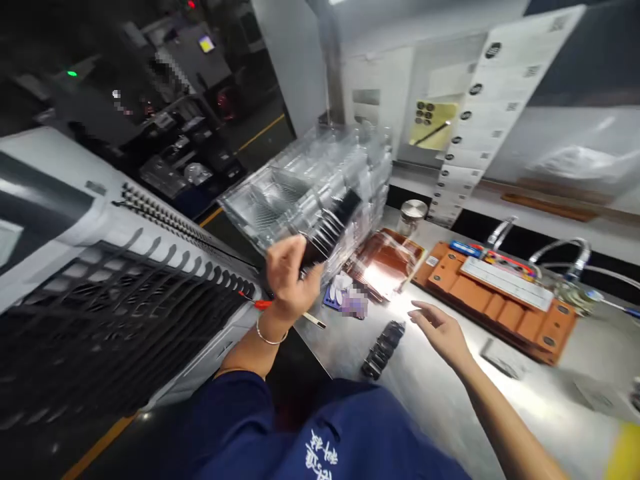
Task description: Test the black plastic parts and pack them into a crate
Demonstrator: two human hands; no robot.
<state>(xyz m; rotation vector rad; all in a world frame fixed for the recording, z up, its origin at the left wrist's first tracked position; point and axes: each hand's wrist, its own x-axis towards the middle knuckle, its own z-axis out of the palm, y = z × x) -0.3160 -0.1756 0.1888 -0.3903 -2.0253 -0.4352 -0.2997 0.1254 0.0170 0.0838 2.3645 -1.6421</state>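
My left hand is raised and closed around one end of a black ribbed part, which tilts up to the right in front of stacked clear plastic trays. Motion blurs the part a little. My right hand is low over the metal bench, its fingers stretched out and holding nothing. To its left a similar dark ribbed part lies on the bench. Beyond the fingertips rest shiny copper-coloured sheets, apparently in clear wrapping.
An orange fixture with a pale bar lies along the bench at the right. Near the trays are a round metal-lidded jar, a purple bundle and a red-handled tool. A large machine with a vented panel stands at the left.
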